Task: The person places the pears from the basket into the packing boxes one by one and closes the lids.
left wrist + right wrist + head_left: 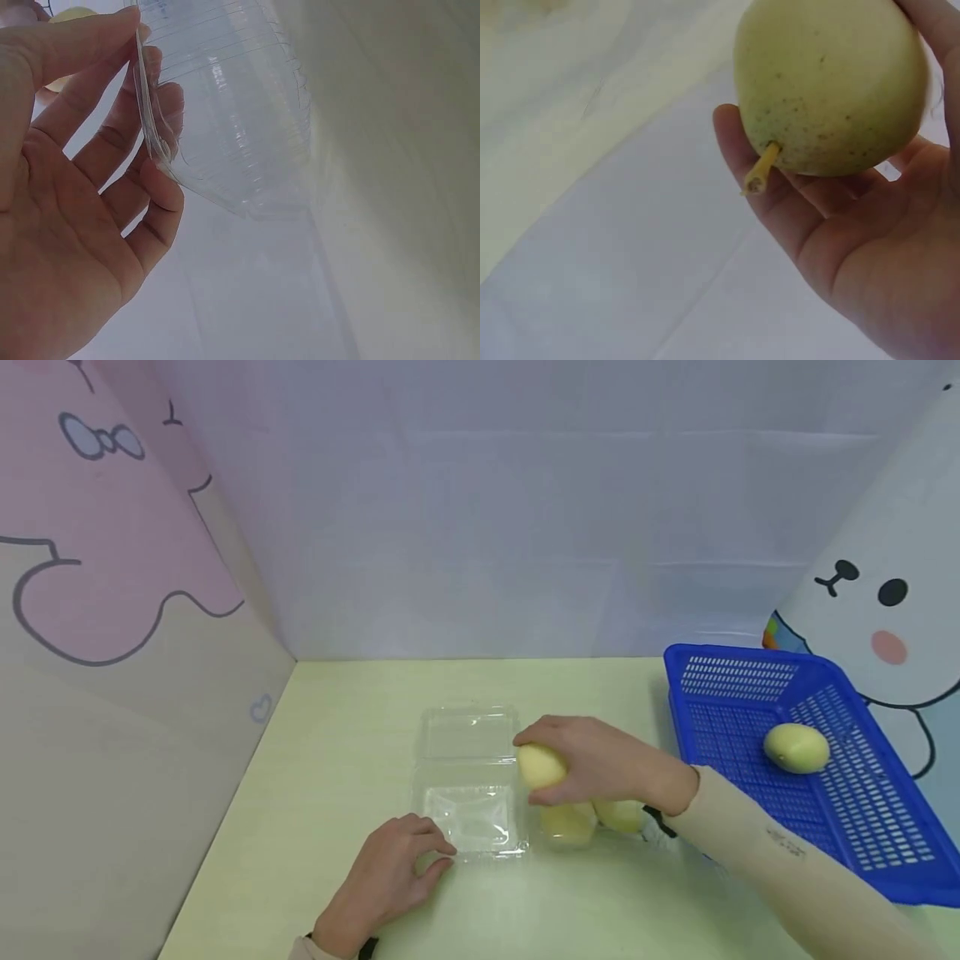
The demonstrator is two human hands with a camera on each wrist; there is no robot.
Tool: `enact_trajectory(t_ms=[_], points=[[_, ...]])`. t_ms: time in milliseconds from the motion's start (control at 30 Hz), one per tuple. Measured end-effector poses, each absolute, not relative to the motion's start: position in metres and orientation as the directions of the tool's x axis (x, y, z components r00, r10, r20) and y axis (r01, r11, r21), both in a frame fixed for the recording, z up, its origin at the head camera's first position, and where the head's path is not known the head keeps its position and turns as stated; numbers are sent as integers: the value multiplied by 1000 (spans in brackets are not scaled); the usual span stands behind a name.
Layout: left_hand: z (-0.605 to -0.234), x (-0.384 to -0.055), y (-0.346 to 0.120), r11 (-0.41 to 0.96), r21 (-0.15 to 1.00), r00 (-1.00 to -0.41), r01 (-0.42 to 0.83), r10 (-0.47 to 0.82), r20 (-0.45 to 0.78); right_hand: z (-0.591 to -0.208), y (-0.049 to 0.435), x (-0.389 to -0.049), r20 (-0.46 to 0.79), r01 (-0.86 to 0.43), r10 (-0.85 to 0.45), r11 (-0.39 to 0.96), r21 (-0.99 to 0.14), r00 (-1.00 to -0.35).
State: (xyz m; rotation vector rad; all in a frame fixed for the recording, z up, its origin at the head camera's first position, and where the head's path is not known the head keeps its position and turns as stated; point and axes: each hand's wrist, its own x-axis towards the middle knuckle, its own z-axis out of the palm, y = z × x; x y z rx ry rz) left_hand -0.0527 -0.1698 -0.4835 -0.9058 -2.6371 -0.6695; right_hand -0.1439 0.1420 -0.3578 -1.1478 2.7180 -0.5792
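Note:
My right hand (pixel 596 762) grips a pale yellow-green pear (pixel 542 767), raised just right of an opened clear plastic box (pixel 472 818). In the right wrist view the pear (pixel 829 82) has a short stem and small brown specks; fingers curve round it. At the box's front left corner is my left hand (pixel 397 864). The left wrist view shows its thumb and fingers pinching the rim of the box (pixel 232 112). Below my right hand sit two more pears, one nearer the box (pixel 567 827) and one farther right (pixel 620 816), partly hidden, with clear plastic about them.
A blue plastic basket (pixel 738 653) stands at the right of the pale table (pixel 352 727), with one pear (pixel 797 748) inside. The box's lid (pixel 471 733) lies folded back toward the rear. Printed sheets stand at the left, back and right.

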Motion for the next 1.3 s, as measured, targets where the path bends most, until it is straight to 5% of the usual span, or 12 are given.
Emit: enact_trajectory(t_ms=[233, 400, 800, 1300], points=[[-484, -51, -171, 711, 366, -797, 601, 494, 348, -379, 96, -137, 21, -772, -830, 508, -382, -557], [-487, -52, -173, 695, 365, -781, 620, 498, 377, -398, 76, -131, -54, -779, -846, 511, -364, -530], [-487, -56, -171, 693, 384, -789, 610, 490, 370, -426, 62, -133, -180, -795, -824, 566, -218, -538], [-482, -53, -171, 701, 387, -799, 599, 487, 354, -420, 67, -134, -190, -780, -822, 569, -261, -537]])
